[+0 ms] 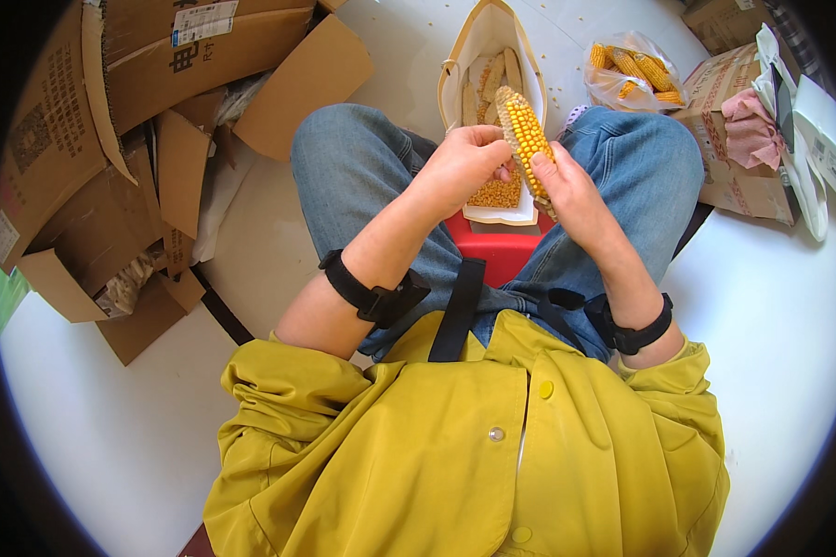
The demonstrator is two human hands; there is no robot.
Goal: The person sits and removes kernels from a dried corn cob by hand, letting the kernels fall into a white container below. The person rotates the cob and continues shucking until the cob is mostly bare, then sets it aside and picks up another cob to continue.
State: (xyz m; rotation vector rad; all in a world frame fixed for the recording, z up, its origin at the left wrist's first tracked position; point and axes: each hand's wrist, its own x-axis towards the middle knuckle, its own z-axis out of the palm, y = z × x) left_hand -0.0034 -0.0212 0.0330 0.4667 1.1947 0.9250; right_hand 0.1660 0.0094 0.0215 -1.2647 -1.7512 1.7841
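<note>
My right hand (573, 198) grips the lower part of a dried corn cob (529, 136), tilted over the bag between my knees. Yellow kernels cover its right side, while its left side is bare of them. Against that bare side my left hand (475, 163) rests with curled fingers; whether loose kernels are in it is hidden. Beneath both hands stands an upright-sided paper bag (458, 42), lying open towards me, with loose corn kernels (494, 195) at the near end and several stripped cobs (512, 68) farther in.
A clear plastic bag of unstripped corn cobs (634, 69) lies beyond my right knee. Cardboard boxes (202, 63) crowd the left. At right, a carton (721, 132) bears a pink cloth (751, 129). A red stool (491, 247) is between my legs. Stray kernels dot the floor.
</note>
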